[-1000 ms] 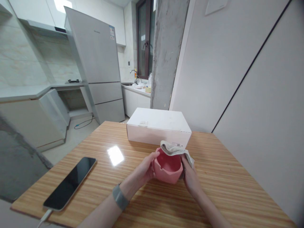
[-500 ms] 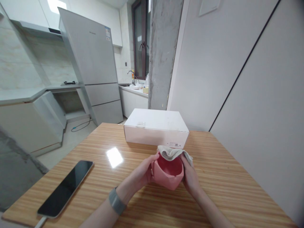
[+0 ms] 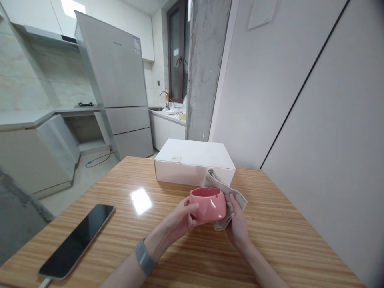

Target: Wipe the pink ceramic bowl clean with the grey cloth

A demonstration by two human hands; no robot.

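A glossy pink faceted bowl-like vessel (image 3: 210, 208), with small notches in its rim, is held above the table, its opening facing up and slightly away from me. My left hand (image 3: 183, 218) grips it from the left, thumb on the near wall and fingers underneath. On the other side, my right hand (image 3: 238, 222) is closed on a light grey cloth (image 3: 237, 196) and presses it against the vessel's right wall. One end of the cloth stands up behind the rim, and a lower fold hangs beneath my right fingers.
Behind my hands a closed white box (image 3: 180, 172) lies on the wood-grain table (image 3: 270, 240). A black-screened phone (image 3: 78, 242) with a white cable rests at the left. Beyond stand a grey refrigerator (image 3: 123, 76) and a kitchen counter; a white wall (image 3: 315, 120) borders the right.
The vessel has turned more upright and risen slightly to the left. The cloth has shifted from the far rim to the outer right wall, and my left thumb now lies on the near side.
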